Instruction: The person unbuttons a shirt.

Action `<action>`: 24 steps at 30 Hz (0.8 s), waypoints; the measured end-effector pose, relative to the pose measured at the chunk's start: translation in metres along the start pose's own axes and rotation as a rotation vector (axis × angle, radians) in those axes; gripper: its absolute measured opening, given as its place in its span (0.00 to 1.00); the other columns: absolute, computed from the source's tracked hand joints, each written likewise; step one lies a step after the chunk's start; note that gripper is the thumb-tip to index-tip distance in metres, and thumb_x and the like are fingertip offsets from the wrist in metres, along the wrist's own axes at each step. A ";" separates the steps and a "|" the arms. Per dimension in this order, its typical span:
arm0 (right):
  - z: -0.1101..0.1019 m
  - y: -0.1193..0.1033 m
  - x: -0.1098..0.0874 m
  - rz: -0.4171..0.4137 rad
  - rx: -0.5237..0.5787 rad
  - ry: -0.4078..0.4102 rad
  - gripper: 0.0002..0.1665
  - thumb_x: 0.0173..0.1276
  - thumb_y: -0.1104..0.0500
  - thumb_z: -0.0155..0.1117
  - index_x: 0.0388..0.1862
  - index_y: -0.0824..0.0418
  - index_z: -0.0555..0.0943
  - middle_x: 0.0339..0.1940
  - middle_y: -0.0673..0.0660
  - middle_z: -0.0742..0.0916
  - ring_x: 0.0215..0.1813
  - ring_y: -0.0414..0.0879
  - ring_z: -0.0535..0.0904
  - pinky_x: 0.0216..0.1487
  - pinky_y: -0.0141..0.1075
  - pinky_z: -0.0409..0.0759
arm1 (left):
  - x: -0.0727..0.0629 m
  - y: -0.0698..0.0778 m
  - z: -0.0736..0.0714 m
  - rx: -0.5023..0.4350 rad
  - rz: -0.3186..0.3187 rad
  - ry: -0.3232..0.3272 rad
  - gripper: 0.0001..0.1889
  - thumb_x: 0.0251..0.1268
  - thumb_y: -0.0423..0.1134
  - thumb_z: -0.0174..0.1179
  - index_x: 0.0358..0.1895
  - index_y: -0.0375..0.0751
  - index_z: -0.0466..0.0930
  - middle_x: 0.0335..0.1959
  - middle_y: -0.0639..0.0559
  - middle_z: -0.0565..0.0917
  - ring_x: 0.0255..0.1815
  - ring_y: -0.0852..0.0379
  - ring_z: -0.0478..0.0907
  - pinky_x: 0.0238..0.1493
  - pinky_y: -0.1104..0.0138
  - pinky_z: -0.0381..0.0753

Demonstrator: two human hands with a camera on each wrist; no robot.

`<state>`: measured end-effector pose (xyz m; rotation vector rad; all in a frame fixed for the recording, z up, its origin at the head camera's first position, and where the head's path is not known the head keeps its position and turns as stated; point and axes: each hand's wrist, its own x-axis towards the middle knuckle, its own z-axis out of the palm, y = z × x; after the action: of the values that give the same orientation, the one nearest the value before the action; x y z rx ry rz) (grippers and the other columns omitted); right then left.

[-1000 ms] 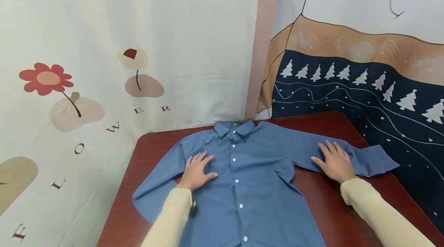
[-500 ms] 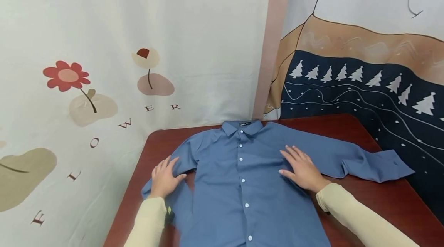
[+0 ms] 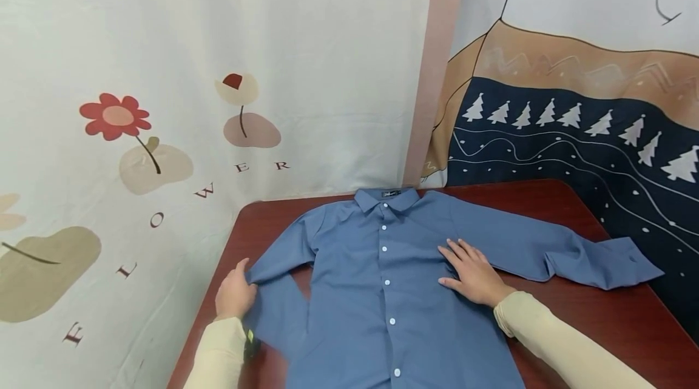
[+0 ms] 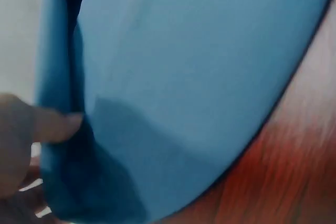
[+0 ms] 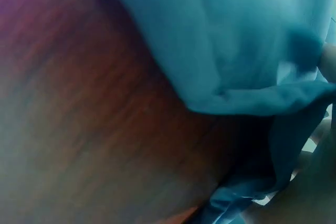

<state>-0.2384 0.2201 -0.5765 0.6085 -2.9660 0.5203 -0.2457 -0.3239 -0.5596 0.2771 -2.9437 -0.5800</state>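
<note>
At far left, a pale backdrop (image 3: pixel 338 61), printed with a red flower (image 3: pixel 116 116) and widely spaced brown letters. Near the left edge of the reddish-brown table (image 3: pixel 579 328), the left hand (image 3: pixel 235 293), with its grip narrow, pinching the left-side sleeve (image 3: pixel 284 253) of a blue button-up shirt (image 3: pixel 349 304); in the left wrist view, with thumb and fingers on opposite sides of the folded cloth. Below that pinch, the sleeve's lower part, bent back in toward the shirt's side. At centre, the shirt itself, laid front up on the table, with collar (image 3: pixel 374 199) at the far edge, dark label (image 3: pixel 391 193) inside the neck and white buttons (image 3: pixel 387 283) down the front. Just right of the buttons, the right hand (image 3: pixel 474 273), resting palm down on the shirt, with grip wide, fingers spread and thumb apart; blurred folds of cloth in the right wrist view. Farther right, the other sleeve (image 3: pixel 508 237), stretched outward across the table and wrinkled near the cuff (image 3: pixel 630 261). At far right, a navy printed panel (image 3: pixel 516 147) with white trees (image 3: pixel 570 116).
</note>
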 end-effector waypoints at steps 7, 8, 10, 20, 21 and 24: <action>0.005 0.007 -0.004 0.009 -0.023 -0.041 0.43 0.66 0.41 0.64 0.74 0.60 0.65 0.73 0.66 0.66 0.74 0.67 0.54 0.68 0.63 0.52 | 0.017 -0.004 -0.026 0.019 0.103 0.207 0.24 0.52 0.23 0.57 0.57 0.33 0.77 0.44 0.32 0.79 0.44 0.31 0.77 0.46 0.42 0.73; 0.005 0.008 -0.005 0.008 -0.023 -0.041 0.43 0.66 0.41 0.64 0.74 0.60 0.66 0.73 0.66 0.66 0.73 0.67 0.54 0.68 0.63 0.52 | 0.020 -0.003 -0.030 0.016 0.115 0.241 0.23 0.51 0.22 0.57 0.55 0.33 0.78 0.43 0.33 0.79 0.43 0.31 0.77 0.45 0.42 0.73; 0.005 0.008 -0.006 0.004 -0.019 -0.037 0.43 0.65 0.41 0.64 0.73 0.60 0.66 0.73 0.66 0.66 0.73 0.67 0.55 0.68 0.63 0.52 | 0.025 -0.002 -0.039 0.007 0.138 0.305 0.22 0.51 0.22 0.56 0.53 0.33 0.79 0.41 0.34 0.79 0.42 0.31 0.76 0.44 0.42 0.73; 0.004 0.007 -0.008 0.001 -0.024 -0.030 0.42 0.66 0.42 0.65 0.72 0.61 0.67 0.72 0.67 0.67 0.73 0.67 0.55 0.68 0.63 0.53 | 0.029 -0.009 -0.041 0.053 0.157 0.329 0.20 0.52 0.23 0.54 0.52 0.31 0.80 0.40 0.32 0.79 0.40 0.31 0.76 0.42 0.42 0.74; 0.004 0.006 -0.008 0.001 -0.026 -0.030 0.42 0.66 0.42 0.65 0.72 0.61 0.68 0.72 0.67 0.67 0.73 0.67 0.55 0.68 0.63 0.52 | 0.027 -0.013 -0.037 0.064 0.143 0.295 0.21 0.52 0.23 0.54 0.53 0.30 0.79 0.41 0.31 0.79 0.41 0.30 0.76 0.42 0.41 0.74; 0.006 0.005 -0.008 -0.001 -0.025 -0.029 0.42 0.66 0.42 0.64 0.72 0.61 0.68 0.72 0.67 0.67 0.73 0.67 0.55 0.68 0.63 0.52 | 0.019 -0.028 -0.026 0.091 0.081 0.205 0.25 0.53 0.24 0.55 0.59 0.29 0.74 0.46 0.27 0.77 0.43 0.27 0.75 0.43 0.38 0.72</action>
<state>-0.2327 0.2254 -0.5848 0.6198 -2.9946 0.4774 -0.2558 -0.3623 -0.5450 0.2115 -2.7716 -0.3834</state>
